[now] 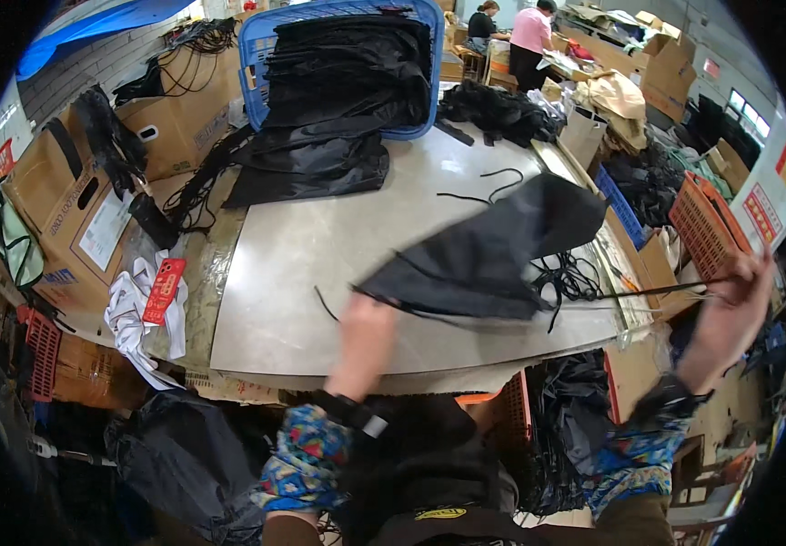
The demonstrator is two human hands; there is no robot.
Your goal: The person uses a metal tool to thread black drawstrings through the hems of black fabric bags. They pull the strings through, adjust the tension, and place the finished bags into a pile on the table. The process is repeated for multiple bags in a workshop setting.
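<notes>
A black cloth bag [488, 250] lies spread across the pale tabletop [275, 273], its wide end toward the far right. At its near left corner my left hand [366, 332] is closed on the bag's edge, slightly blurred. My right hand [746, 287] is raised past the table's right edge, fingers closed on a thin black cord [652, 291]. That cord stretches left toward the bag and a tangle of black cords [570, 278] beside it. Whether the held cord is joined to the bag cannot be made out. Short cord ends also stick out around the cloth.
A blue plastic basket [246, 68] tips toward me at the back, stacked black cloth spilling from it. Cardboard boxes [65, 214] and a white cloth [129, 305] with a red phone-like item [165, 291] are left. An orange crate [707, 223] stands right. Two people work far back.
</notes>
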